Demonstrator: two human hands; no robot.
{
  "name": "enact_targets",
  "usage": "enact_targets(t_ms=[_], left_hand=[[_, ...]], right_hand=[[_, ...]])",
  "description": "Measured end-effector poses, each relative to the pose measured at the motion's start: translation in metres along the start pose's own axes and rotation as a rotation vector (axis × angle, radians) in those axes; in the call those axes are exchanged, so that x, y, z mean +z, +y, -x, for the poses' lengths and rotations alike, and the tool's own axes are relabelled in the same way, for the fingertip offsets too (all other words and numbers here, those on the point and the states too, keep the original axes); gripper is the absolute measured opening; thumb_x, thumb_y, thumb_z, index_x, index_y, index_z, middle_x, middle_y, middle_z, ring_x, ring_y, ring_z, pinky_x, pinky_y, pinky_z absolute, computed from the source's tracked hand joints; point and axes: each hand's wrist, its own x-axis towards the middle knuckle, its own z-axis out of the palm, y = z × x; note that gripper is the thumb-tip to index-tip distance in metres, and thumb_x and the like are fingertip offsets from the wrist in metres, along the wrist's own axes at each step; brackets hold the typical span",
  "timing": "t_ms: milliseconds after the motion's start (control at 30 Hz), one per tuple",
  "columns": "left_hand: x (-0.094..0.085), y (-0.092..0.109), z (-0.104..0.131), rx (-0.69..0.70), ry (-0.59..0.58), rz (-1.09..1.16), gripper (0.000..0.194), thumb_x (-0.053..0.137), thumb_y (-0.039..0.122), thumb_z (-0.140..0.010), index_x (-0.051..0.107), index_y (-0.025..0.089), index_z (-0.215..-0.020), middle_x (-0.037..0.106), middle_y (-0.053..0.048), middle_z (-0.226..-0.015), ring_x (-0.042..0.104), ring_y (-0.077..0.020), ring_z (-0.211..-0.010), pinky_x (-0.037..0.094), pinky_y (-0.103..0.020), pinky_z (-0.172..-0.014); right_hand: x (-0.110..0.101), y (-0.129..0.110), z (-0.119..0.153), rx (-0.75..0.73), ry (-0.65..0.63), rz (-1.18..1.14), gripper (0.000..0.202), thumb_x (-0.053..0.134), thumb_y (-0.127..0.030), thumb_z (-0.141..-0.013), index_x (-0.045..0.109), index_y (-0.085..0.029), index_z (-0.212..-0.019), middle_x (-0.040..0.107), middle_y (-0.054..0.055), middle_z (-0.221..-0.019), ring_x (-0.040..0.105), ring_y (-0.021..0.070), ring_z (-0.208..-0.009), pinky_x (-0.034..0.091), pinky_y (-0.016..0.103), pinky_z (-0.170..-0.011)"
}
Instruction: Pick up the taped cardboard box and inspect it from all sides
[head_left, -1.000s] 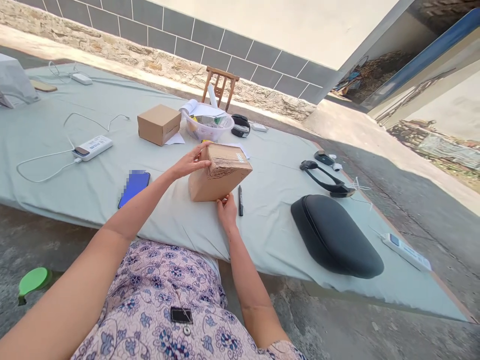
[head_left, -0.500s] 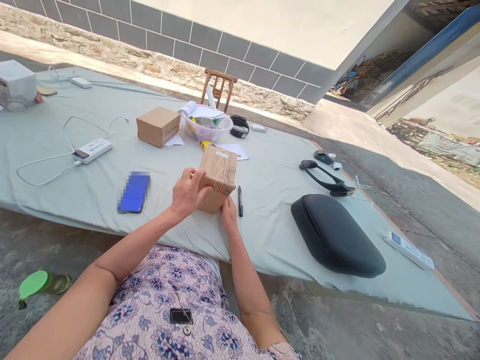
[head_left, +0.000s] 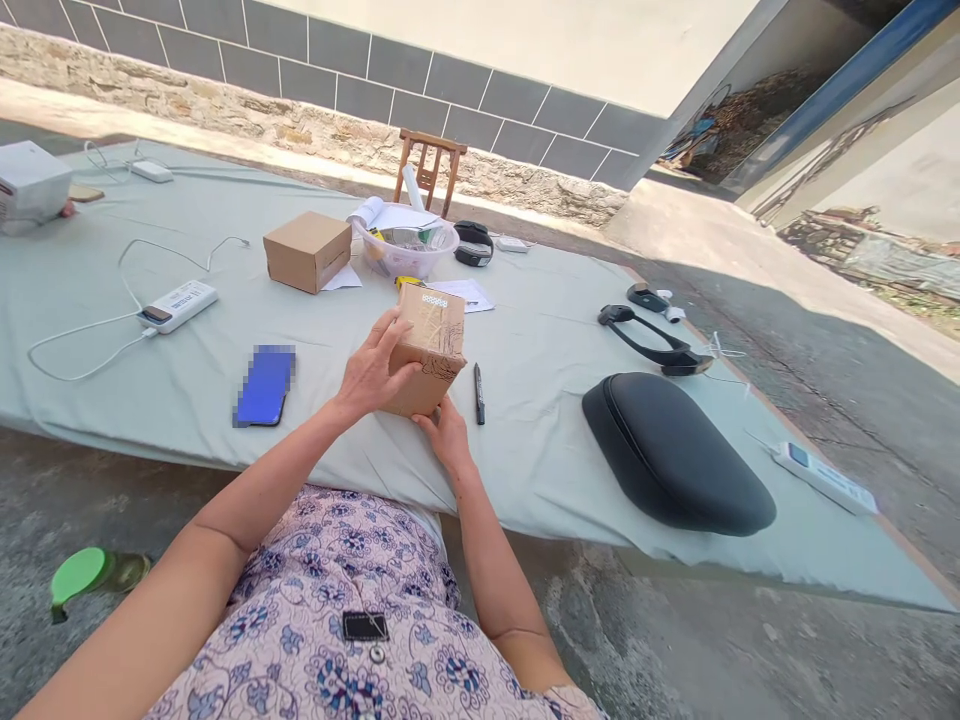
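Observation:
A brown cardboard box [head_left: 429,340] with dark scribbled lines and a white printed mark is held tilted above the near edge of the cloth-covered table [head_left: 540,440]. My left hand [head_left: 371,368] grips its left side, fingers over the upper edge and thumb across the near face. Low on the right, my right hand [head_left: 448,432] holds the bottom corner, its other fingers partly hidden beneath. A black marker [head_left: 479,394] lies just right of the box, and a phone with a blue screen [head_left: 265,386] lies to the left.
Behind are another cardboard box [head_left: 307,252], a plastic basket [head_left: 409,250] and papers. A black padded case [head_left: 679,455] and a black headset [head_left: 652,345] lie right. A power bank [head_left: 178,306] with a cable lies left. At far left, a person's fingers touch a white box [head_left: 31,185].
The box has tilted slightly in my hands. My right hand has shifted a little left along its lower edge, with the thumb now showing on the near face.

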Motion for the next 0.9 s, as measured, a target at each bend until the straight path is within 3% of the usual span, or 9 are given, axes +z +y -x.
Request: enact_targets(t_ms=[133, 300, 567, 667, 800, 900], left_hand=[[0.001, -0.003, -0.004, 0.023, 0.001, 0.010, 0.043, 0.065, 0.042, -0.087, 0.051, 0.027, -0.126, 0.036, -0.009, -0.159, 0.052, -0.0292, -0.132, 0.052, -0.035, -0.090], [-0.002, 0.002, -0.008, -0.033, 0.008, 0.006, 0.039, 0.061, 0.041, -0.090, 0.052, 0.026, -0.124, 0.037, -0.008, -0.159, 0.053, -0.0294, -0.132, 0.051, -0.035, -0.091], [-0.032, 0.024, -0.012, -0.081, 0.089, -0.057, 0.037, 0.063, 0.040, -0.088, 0.052, 0.027, -0.120, 0.056, -0.005, -0.140, 0.057, -0.0273, -0.122, 0.049, -0.037, -0.095], [-0.029, 0.021, -0.017, -0.042, 0.136, -0.011, 0.037, 0.063, 0.038, -0.088, 0.050, 0.024, -0.120, 0.058, -0.007, -0.132, 0.054, -0.0257, -0.124, 0.045, -0.037, -0.102], [-0.017, 0.009, -0.023, -0.007, 0.153, 0.102, 0.044, 0.061, 0.046, -0.091, 0.044, 0.026, -0.126, 0.054, -0.009, -0.135, 0.055, -0.0243, -0.122, 0.046, -0.037, -0.099], [-0.013, 0.004, -0.027, -0.011, 0.128, 0.140, 0.051, 0.059, 0.052, -0.091, 0.041, 0.027, -0.131, 0.052, -0.011, -0.139, 0.057, -0.0251, -0.119, 0.048, -0.038, -0.096]], right_hand=[[0.001, 0.003, -0.001, -0.064, 0.020, 0.109, 0.065, 0.069, -0.033, -0.078, 0.052, -0.022, -0.140, 0.073, 0.010, -0.118, 0.067, 0.0334, -0.106, 0.054, 0.049, -0.092], [0.003, -0.005, 0.006, -0.017, 0.024, 0.101, 0.064, 0.065, -0.033, -0.081, 0.050, -0.024, -0.142, 0.074, 0.008, -0.113, 0.069, 0.0304, -0.102, 0.054, 0.047, -0.090], [-0.012, -0.052, 0.042, -0.043, -0.049, 0.020, 0.053, 0.068, -0.043, -0.083, 0.060, -0.025, -0.132, 0.072, 0.008, -0.123, 0.068, 0.0271, -0.103, 0.053, 0.044, -0.095], [-0.018, -0.063, 0.047, -0.022, -0.060, 0.001, 0.050, 0.065, -0.045, -0.085, 0.061, -0.023, -0.130, 0.072, 0.009, -0.121, 0.068, 0.0264, -0.103, 0.052, 0.045, -0.097], [-0.020, -0.065, 0.043, 0.013, -0.077, -0.068, 0.052, 0.064, -0.049, -0.085, 0.059, -0.023, -0.130, 0.069, 0.010, -0.125, 0.067, 0.0257, -0.108, 0.052, 0.046, -0.099], [-0.021, -0.068, 0.029, 0.026, -0.026, -0.142, 0.067, 0.065, -0.054, -0.084, 0.050, -0.024, -0.141, 0.062, 0.013, -0.137, 0.064, 0.0274, -0.117, 0.050, 0.048, -0.102]])
